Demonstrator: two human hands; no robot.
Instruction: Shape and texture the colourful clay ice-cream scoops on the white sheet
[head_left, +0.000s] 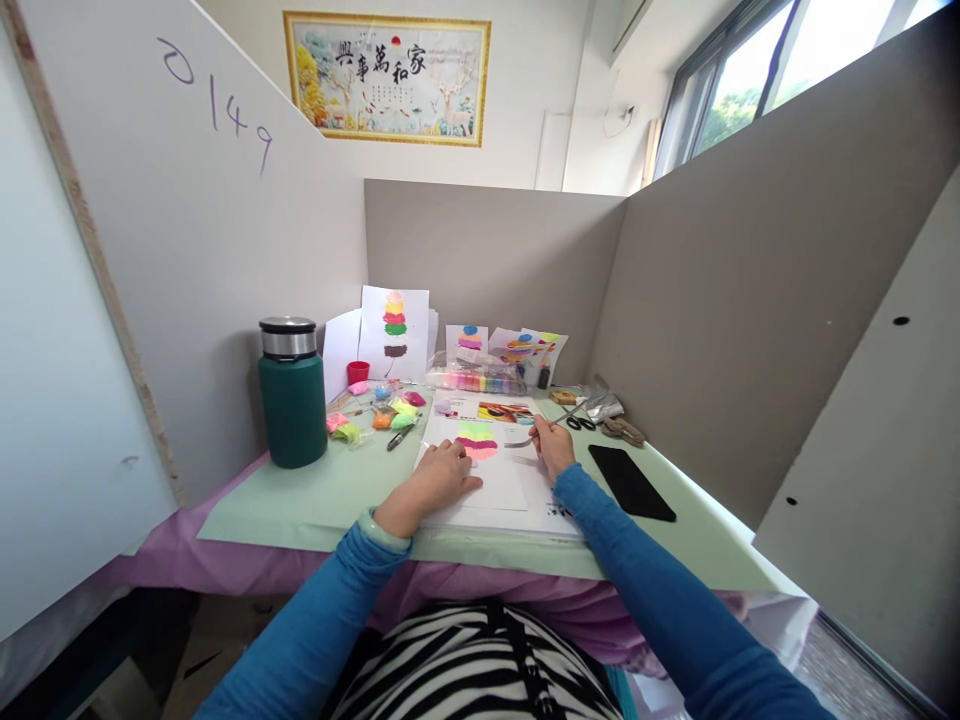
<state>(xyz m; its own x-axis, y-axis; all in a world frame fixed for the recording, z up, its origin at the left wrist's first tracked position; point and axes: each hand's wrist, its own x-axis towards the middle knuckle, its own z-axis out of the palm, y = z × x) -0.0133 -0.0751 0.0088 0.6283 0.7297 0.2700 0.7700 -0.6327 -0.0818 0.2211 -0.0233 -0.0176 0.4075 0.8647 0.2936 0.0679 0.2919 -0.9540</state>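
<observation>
My left hand (441, 478) lies palm-down, fingers extended — holding down the white sheet (495, 492) on the surface (360, 490). Right hand (553, 447) pinches a thin grey tool (516, 444) — tip just right of the green-red-peach patch (478, 441) on that sheet. Black slab (631, 482) lies right of my wrist.

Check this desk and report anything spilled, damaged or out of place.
Nothing looks spilled or plainly damaged. Only mild disorder stands out: bright packets lie scattered left of the white sheet, and a crumpled silvery item sits near the scissors. The left hand rests on the sheet; the right hand holds a thin tool.
</observation>
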